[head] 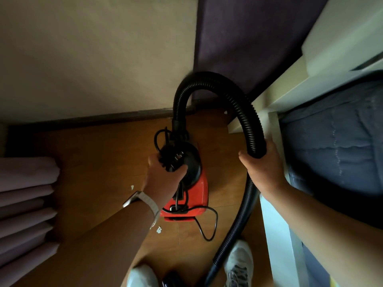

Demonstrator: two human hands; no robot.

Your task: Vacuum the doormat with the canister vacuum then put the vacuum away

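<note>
1. Head view: the left hand (165,172) is clamped on the bundled cord (169,157) and handle atop the red vacuum (199,195). The vacuum hangs or sits low over the wood floor by the wall corner; I cannot tell which. If the hold is mostly on cord, the vacuum may slip and drop.
2. The right hand (263,162) is wrapped round the hose (207,79). If released, its springy arch may whip against the bed frame (273,125).
3. A loose cord loop trails near the shoe (238,262) and may snag a foot.
4. No doormat shows.
</note>
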